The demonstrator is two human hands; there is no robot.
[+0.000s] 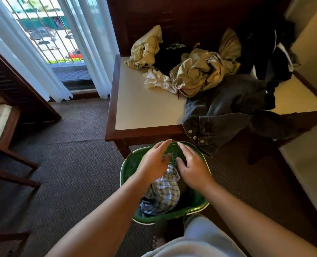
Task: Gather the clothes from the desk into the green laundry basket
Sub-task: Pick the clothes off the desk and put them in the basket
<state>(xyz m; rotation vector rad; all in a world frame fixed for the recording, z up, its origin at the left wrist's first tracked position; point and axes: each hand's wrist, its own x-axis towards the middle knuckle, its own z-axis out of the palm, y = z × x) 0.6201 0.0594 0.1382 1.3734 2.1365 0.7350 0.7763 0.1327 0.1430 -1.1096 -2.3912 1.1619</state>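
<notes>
The green laundry basket (129, 165) stands on the carpet (74, 164) just in front of the desk's near edge, with a plaid shirt (163, 196) crumpled inside it. Over its mouth hover the left hand (155, 162) and right hand (193, 166), side by side but not touching, fingers straight and spread, holding nothing.

On the desk (144, 108), a denim jacket (224, 108) spills over the near edge, its cuff hanging just beside the basket's far rim. Behind it lie a khaki garment (196, 73) and a white cloth (157, 79), touching. Further back sit a black garment (168, 56) and a cream garment (146, 51) against the back panel, with dark clothes (265, 49) in the far right corner. The desk's near left corner is bare, and open carpet runs left of the basket.
</notes>
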